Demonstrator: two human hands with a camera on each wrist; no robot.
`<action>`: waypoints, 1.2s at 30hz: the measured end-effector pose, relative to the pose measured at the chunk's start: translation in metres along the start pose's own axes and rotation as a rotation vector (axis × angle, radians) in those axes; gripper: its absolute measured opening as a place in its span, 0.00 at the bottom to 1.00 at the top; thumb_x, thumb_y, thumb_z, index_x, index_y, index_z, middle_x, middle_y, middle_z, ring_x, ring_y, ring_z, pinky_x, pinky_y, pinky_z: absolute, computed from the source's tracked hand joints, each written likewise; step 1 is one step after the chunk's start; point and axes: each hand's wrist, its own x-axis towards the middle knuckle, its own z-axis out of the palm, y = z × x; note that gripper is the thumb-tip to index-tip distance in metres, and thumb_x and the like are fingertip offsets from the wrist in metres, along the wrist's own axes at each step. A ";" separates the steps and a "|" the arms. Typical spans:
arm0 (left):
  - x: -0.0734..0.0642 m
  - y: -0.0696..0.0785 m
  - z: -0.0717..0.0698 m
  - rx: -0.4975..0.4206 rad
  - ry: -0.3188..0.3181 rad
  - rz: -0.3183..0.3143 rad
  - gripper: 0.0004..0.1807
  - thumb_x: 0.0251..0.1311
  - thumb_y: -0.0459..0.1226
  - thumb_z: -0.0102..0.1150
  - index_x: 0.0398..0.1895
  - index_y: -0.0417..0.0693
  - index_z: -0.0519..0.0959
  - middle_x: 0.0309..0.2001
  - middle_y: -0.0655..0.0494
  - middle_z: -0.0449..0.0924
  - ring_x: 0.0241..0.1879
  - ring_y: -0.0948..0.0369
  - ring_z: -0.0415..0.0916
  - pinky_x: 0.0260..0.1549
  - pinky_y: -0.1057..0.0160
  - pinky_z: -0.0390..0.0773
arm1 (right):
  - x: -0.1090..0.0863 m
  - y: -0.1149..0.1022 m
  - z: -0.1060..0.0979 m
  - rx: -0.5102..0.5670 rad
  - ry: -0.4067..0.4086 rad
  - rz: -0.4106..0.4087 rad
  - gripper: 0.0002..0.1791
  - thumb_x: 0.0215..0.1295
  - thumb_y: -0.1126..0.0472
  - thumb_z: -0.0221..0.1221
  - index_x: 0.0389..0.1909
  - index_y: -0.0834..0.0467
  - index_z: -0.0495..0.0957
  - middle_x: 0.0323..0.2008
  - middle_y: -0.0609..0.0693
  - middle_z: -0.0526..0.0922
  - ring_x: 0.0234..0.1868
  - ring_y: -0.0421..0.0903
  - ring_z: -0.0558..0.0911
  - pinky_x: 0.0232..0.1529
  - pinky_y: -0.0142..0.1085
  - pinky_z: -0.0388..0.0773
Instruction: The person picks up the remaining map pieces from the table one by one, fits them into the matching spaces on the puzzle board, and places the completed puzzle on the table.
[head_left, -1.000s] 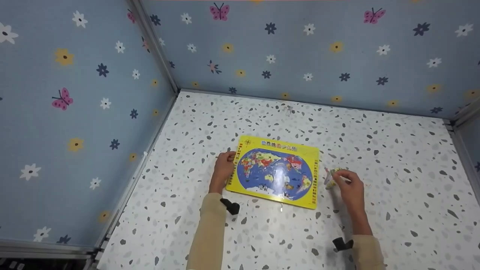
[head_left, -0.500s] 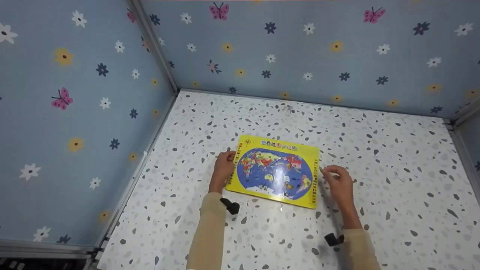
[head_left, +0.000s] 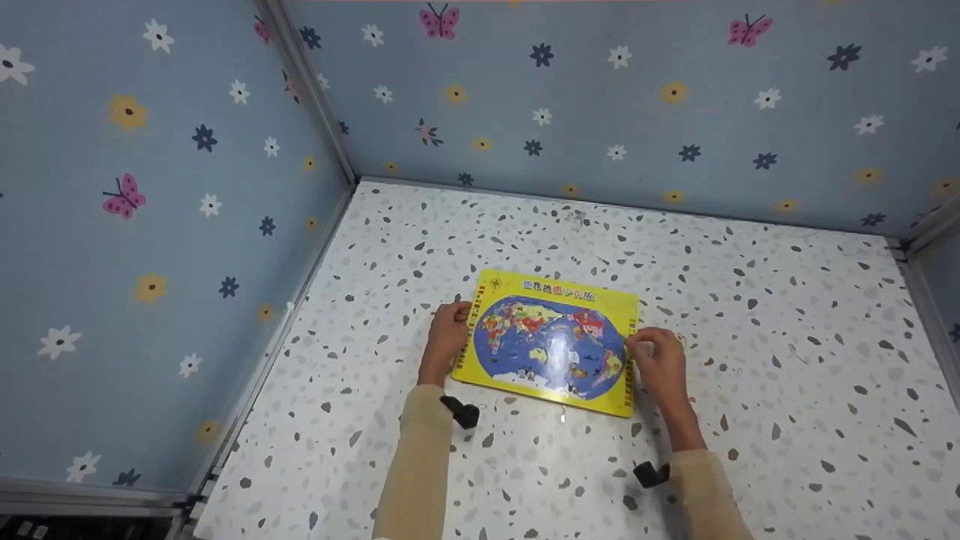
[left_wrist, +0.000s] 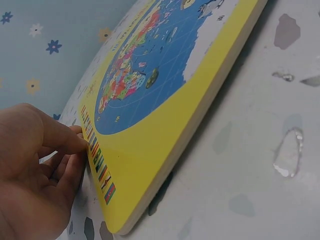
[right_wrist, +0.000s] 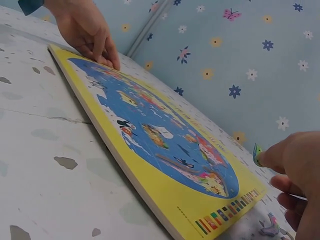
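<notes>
A yellow world-map puzzle board (head_left: pixel 555 405) with a blue oval map lies flat on the speckled table. At its left edge is my left hand (head_left: pixel 448 330), thumb and fingers gripping the border beside the printed flags (left_wrist: pixel 97 155). My right hand (head_left: pixel 661 364) hovers at the board's right border. Between its thumb and index finger it pinches a small green puzzle piece (right_wrist: pixel 257 155), which shows in the right wrist view. In the map, a grey-brown patch (right_wrist: pixel 175 164) stands out in the blue near the colourful pieces.
A few loose puzzle pieces (right_wrist: pixel 271 225) lie on the table to the right of the board, mostly hidden behind the right hand in the head view. Blue flowered panels (head_left: pixel 585 97) rise behind and at the left of the table (head_left: pixel 525 480).
My right hand has moved left, from the loose pieces beside the board to its right border, carrying the small puzzle piece. The left hand and the board have stayed in place.
</notes>
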 end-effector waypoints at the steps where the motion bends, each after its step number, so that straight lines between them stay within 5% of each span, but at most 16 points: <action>1: 0.000 0.000 0.000 0.003 0.000 0.003 0.24 0.65 0.29 0.39 0.62 0.52 0.73 0.56 0.56 0.69 0.52 0.59 0.68 0.57 0.57 0.68 | 0.001 0.000 0.002 -0.008 -0.003 -0.010 0.08 0.64 0.61 0.60 0.34 0.63 0.80 0.45 0.56 0.76 0.55 0.51 0.72 0.64 0.49 0.63; 13: -0.001 0.000 0.000 0.011 0.004 0.019 0.22 0.67 0.31 0.40 0.61 0.51 0.73 0.52 0.55 0.69 0.51 0.58 0.68 0.57 0.56 0.69 | 0.006 -0.006 0.023 -0.231 -0.051 -0.001 0.10 0.64 0.57 0.60 0.36 0.61 0.82 0.54 0.58 0.75 0.61 0.58 0.67 0.66 0.56 0.54; 26: -0.001 -0.001 0.001 0.033 0.016 0.023 0.22 0.67 0.32 0.40 0.61 0.50 0.73 0.53 0.54 0.70 0.53 0.59 0.68 0.58 0.56 0.68 | 0.009 -0.010 0.037 -0.289 -0.057 -0.022 0.07 0.64 0.58 0.60 0.35 0.58 0.80 0.50 0.54 0.73 0.55 0.53 0.67 0.62 0.49 0.65; 36: -0.002 -0.001 0.001 0.030 0.013 0.030 0.21 0.68 0.32 0.39 0.61 0.51 0.73 0.53 0.54 0.70 0.52 0.58 0.68 0.57 0.56 0.69 | 0.007 -0.012 0.042 -0.342 -0.042 -0.065 0.08 0.64 0.57 0.61 0.36 0.57 0.82 0.51 0.54 0.73 0.53 0.53 0.67 0.61 0.51 0.58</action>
